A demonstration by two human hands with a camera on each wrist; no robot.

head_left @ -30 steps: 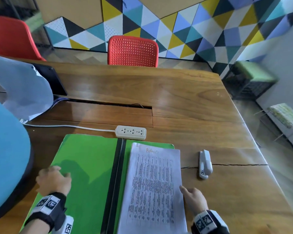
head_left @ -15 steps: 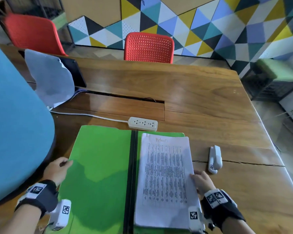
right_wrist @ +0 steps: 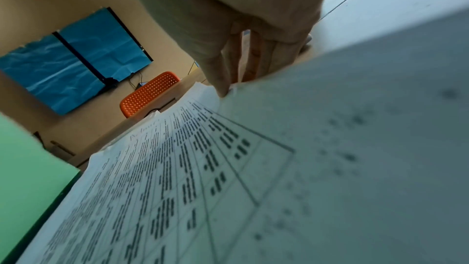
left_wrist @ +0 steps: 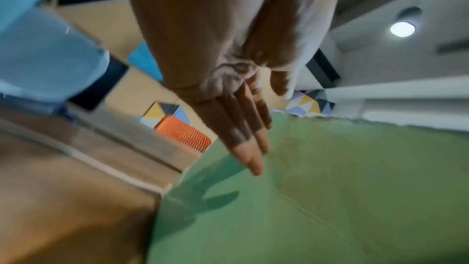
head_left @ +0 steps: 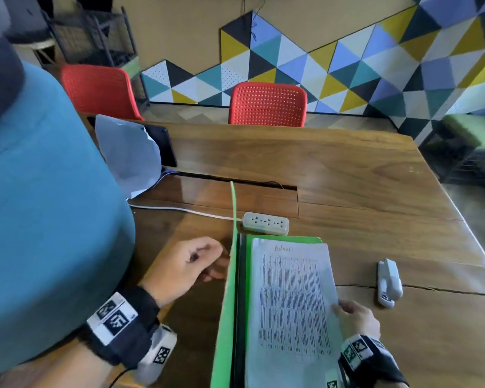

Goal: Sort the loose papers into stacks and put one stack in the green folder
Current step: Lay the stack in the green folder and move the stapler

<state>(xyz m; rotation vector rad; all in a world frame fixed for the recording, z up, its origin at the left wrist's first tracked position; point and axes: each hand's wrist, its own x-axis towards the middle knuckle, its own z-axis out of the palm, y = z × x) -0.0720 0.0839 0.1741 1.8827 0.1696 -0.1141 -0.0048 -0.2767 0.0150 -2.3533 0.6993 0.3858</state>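
While the stack (head_left: 291, 301) is lying inside the folder (head_left: 226, 312) on the table (head_left: 361, 191), the left hand (head_left: 185, 268) is pushing the thin, bendy cover up with flat fingers (left_wrist: 250, 148), its grip loose. The right hand (head_left: 354, 317) is pinching the stack's floppy right edge. Holding the cover's outer edge looks best. The folder's near end is getting cut off.

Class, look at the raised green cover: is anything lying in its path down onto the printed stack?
Only the right hand, resting on the paper stack's right edge. The left hand pushes the folder cover from outside.
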